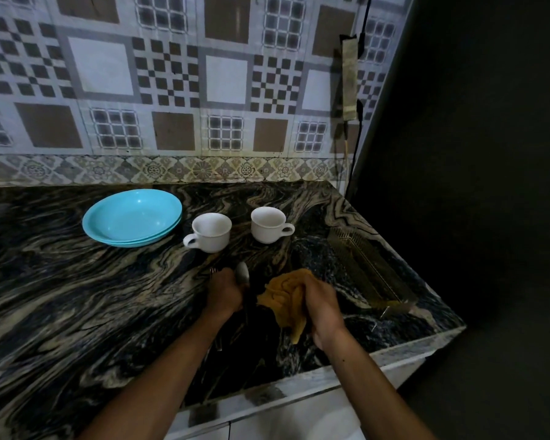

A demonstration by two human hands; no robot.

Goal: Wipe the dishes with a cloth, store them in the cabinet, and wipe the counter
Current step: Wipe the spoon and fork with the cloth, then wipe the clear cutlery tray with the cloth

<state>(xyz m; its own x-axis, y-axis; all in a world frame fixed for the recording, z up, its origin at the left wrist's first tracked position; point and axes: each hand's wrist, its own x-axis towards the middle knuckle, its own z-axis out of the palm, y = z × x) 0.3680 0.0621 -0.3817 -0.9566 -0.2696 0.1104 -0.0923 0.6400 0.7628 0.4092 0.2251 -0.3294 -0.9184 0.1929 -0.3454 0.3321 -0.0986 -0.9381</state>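
Note:
My left hand is closed around cutlery; a metal spoon sticks up out of the fist, and further tips show at its left edge. My right hand grips a bunched orange cloth just right of the spoon. Behind them on the dark marbled counter stand two white cups and, further left, two stacked turquoise plates.
A long metal tray lies along the counter's right side near the edge. A patterned tiled wall backs the counter. A black cable hangs in the right corner. White cabinet fronts sit below the counter edge.

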